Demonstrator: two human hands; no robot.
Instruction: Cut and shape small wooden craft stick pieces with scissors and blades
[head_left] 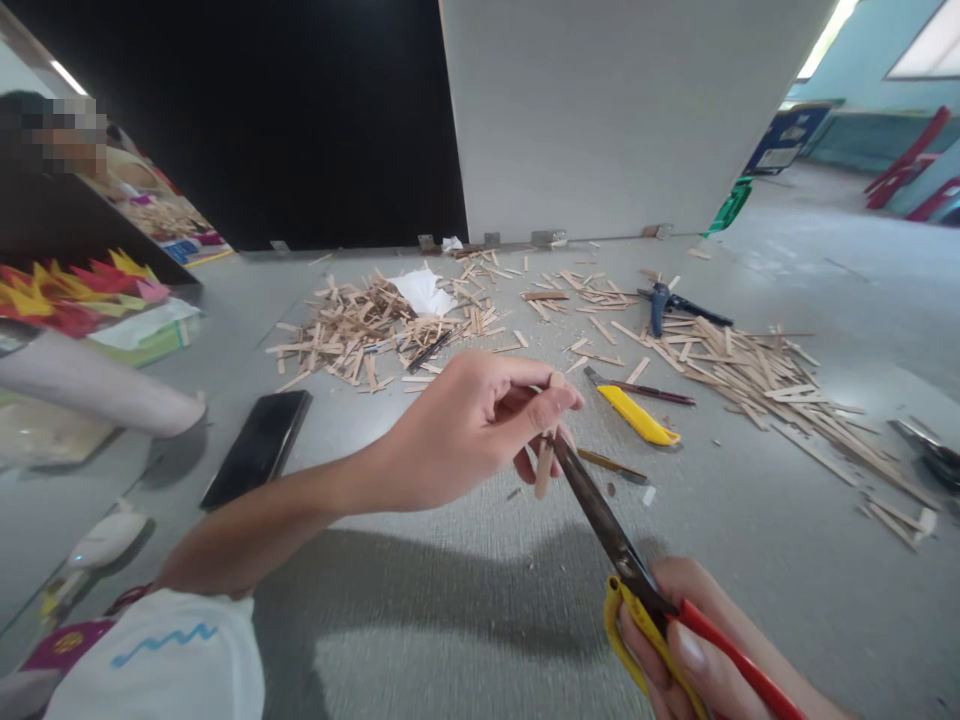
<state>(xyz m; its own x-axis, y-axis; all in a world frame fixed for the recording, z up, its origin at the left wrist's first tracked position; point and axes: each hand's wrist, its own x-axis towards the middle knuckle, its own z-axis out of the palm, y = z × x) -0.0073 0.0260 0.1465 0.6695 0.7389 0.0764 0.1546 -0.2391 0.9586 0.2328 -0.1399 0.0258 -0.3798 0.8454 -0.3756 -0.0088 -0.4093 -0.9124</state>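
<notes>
My left hand [469, 425] pinches a short wooden craft stick [545, 452] upright above the grey table [450, 600]. My right hand [701, 650], at the bottom right, grips the red and yellow handles of a pair of scissors [611, 530]. The dark blades point up to the left and reach the stick just below my left fingers. I cannot tell whether the blades are around the stick or beside it.
Heaps of cut wooden sticks [367, 330] and longer strips [757, 375] lie across the far table. A yellow utility knife [637, 413], a blue tool [664, 300], white paper [424, 290] and a black phone [259, 447] lie around. Another person's arm [90, 385] rests at left.
</notes>
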